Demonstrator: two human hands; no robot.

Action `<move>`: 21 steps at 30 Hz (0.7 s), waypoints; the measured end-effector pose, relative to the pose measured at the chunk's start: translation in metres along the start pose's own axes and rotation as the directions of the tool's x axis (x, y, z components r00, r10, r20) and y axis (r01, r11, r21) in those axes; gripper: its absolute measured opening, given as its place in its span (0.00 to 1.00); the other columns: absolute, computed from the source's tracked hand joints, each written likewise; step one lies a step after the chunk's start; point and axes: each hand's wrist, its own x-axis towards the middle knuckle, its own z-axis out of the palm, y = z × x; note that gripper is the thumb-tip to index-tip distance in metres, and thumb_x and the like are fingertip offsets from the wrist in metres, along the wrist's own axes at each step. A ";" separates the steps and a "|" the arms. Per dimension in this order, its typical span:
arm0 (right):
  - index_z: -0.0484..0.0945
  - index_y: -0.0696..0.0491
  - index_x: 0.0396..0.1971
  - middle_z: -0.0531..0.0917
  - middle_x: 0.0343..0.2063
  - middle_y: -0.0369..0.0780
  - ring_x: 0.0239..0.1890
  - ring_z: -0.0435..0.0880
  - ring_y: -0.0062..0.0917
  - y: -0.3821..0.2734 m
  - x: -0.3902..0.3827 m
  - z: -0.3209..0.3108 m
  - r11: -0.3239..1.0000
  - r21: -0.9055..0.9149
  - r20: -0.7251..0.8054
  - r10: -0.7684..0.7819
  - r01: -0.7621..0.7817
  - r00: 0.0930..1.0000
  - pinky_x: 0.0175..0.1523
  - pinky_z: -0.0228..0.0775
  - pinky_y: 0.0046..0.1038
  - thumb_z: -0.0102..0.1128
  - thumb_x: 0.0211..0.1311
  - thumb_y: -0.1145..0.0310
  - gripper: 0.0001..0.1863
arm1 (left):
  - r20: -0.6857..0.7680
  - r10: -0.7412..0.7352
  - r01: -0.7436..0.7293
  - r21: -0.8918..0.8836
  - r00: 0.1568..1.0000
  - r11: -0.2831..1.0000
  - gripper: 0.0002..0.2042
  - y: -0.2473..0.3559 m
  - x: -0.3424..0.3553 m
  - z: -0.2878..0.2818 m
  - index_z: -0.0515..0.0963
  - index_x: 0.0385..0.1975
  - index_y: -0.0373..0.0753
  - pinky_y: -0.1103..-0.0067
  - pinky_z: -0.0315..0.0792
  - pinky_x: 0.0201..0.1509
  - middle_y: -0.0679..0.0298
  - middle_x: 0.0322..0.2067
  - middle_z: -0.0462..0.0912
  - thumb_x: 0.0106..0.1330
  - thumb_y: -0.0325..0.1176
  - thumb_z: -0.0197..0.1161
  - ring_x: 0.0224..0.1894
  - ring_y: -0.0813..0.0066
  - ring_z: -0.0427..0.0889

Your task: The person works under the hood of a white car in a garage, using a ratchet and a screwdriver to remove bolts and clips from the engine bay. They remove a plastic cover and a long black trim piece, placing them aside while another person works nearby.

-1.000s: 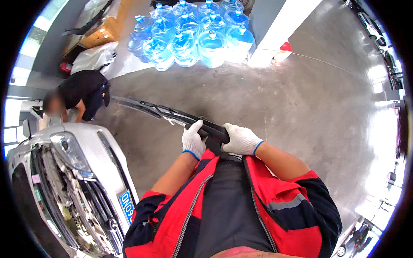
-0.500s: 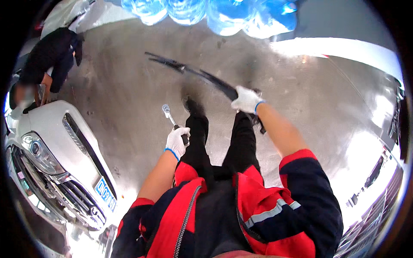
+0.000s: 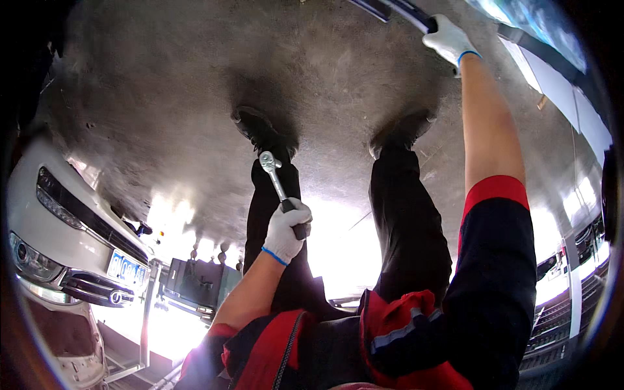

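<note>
My left hand (image 3: 283, 231), in a white glove with a blue cuff, is wrapped round the dark handle of a silver ratchet wrench (image 3: 273, 170), whose head points up over my left leg. Toward the upper right, my gloved right hand (image 3: 447, 40) grips the black wiper assembly (image 3: 409, 12) on an outstretched arm; the assembly runs out of view at the top edge. My legs and dark shoes are below me on the concrete floor.
A white car front (image 3: 84, 201) with headlight and plate fills the left side. Blue water bottles (image 3: 539, 23) show blurred at the upper right rim beside a pale pillar or step. Grey equipment (image 3: 201, 286) is at the lower left, behind my left arm.
My left hand has left the wiper assembly and holds the ratchet. My right arm has carried the assembly up and to the right. The view has tilted down toward my feet.
</note>
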 end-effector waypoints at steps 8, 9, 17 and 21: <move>0.80 0.58 0.49 0.83 0.48 0.53 0.54 0.81 0.46 -0.057 -0.038 0.034 0.999 0.038 -0.420 -0.018 0.037 0.907 0.60 0.72 0.44 0.59 0.62 0.58 0.22 | -0.056 0.170 -0.170 0.007 0.984 0.985 0.07 0.020 0.057 0.070 0.72 0.29 0.39 0.76 0.70 0.28 0.61 0.24 0.76 0.54 0.21 0.63 0.23 0.72 0.73; 0.81 0.59 0.48 0.81 0.51 0.53 0.57 0.80 0.45 -0.050 -0.051 0.057 0.986 0.060 -0.439 -0.112 0.153 0.892 0.60 0.72 0.44 0.59 0.65 0.57 0.21 | -0.067 0.200 -0.200 0.005 0.978 0.980 0.07 0.027 0.063 0.089 0.72 0.29 0.39 0.76 0.71 0.29 0.61 0.24 0.76 0.54 0.21 0.63 0.23 0.72 0.74; 0.70 0.63 0.61 0.80 0.48 0.48 0.53 0.80 0.34 -0.188 -0.225 0.081 -0.193 0.762 0.505 -0.420 -0.618 0.754 0.63 0.74 0.34 0.50 0.75 0.58 0.26 | -0.043 0.428 -0.426 0.051 0.903 0.903 0.07 0.067 0.034 0.147 0.76 0.34 0.36 0.77 0.76 0.44 0.63 0.32 0.80 0.57 0.17 0.61 0.35 0.70 0.81; 0.72 0.61 0.56 0.79 0.48 0.44 0.51 0.81 0.29 -0.226 -0.258 0.076 -0.580 0.518 0.479 -0.412 -0.628 0.775 0.57 0.79 0.30 0.47 0.77 0.64 0.18 | -0.051 0.612 -0.609 0.054 0.789 0.791 0.11 0.071 -0.019 0.146 0.81 0.38 0.34 0.75 0.73 0.58 0.63 0.43 0.82 0.55 0.17 0.62 0.48 0.70 0.80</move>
